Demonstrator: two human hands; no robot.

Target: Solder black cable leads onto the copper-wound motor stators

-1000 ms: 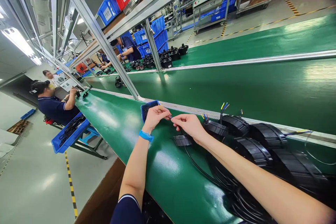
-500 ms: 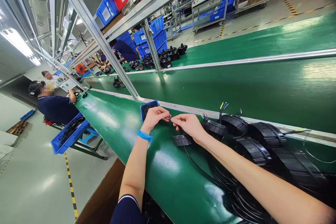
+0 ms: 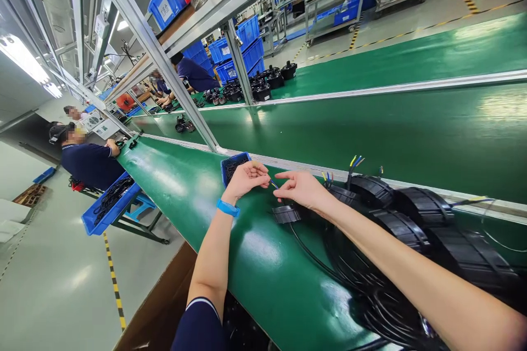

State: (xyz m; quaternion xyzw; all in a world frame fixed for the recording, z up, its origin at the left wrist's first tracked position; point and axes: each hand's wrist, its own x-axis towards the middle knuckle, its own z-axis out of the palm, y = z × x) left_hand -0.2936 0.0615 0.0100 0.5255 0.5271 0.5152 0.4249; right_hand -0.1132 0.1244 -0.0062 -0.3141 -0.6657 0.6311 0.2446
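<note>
My left hand (image 3: 246,178), with a blue wristband (image 3: 228,208), is curled and pinches the tip of a thin coloured wire (image 3: 273,182) over the green bench. Facing it, my right hand (image 3: 302,189) pinches the same wire from the other side, its forefinger stretched out. Just below the hands lies a small black ribbed part (image 3: 287,213) with a black cable running back toward me. Right of my right hand sits a row of black round motor units (image 3: 415,214) with coloured wire ends (image 3: 354,162) sticking up. A small blue tray (image 3: 231,165) of small parts stands behind my left hand.
The green conveyor belt (image 3: 370,131) runs behind the bench, beyond a slanted metal frame post (image 3: 164,66). Two co-workers in dark blue sit at the left by a blue bin of cables (image 3: 109,205). Further black motors (image 3: 263,85) and blue crates (image 3: 242,49) stand across the belt.
Both hands stay together on the wire; my right forefinger has stretched out, and the view has tipped slightly.
</note>
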